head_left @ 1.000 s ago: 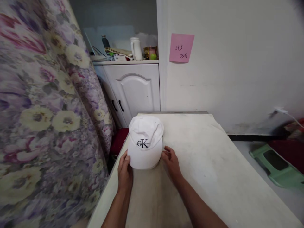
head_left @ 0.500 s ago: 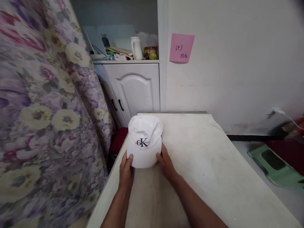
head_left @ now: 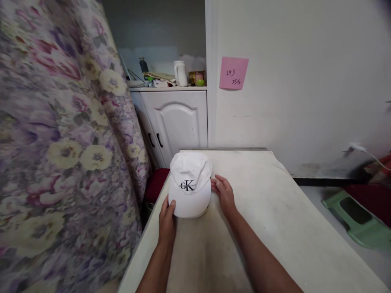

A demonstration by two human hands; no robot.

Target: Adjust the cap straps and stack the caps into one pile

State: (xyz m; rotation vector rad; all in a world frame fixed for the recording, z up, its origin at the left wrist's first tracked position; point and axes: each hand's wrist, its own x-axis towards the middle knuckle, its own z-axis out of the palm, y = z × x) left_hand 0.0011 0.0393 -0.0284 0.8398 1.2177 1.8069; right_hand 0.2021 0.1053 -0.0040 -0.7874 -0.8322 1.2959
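A white baseball cap (head_left: 191,183) with black "CK"-style lettering is at the far left part of the pale table (head_left: 262,228), its brim towards me. My left hand (head_left: 167,217) grips the brim's left edge, thumb on top and fingers underneath, mostly hidden. Just right of the cap is my right hand (head_left: 224,193), its fingers partly spread and pointing at the cap's side. It holds nothing; whether a fingertip brushes the cap I cannot tell.
A floral curtain (head_left: 76,162) hangs along the left. Behind the table stands a white cabinet (head_left: 183,122) with a white jug (head_left: 180,73) and clutter on top. A pink note (head_left: 233,73) is on the wall. A green stool (head_left: 356,215) stands on the floor at right.
My right hand has let go of the brim's right edge, moved a little right and away from me, and opened. My left hand keeps its grip on the brim.
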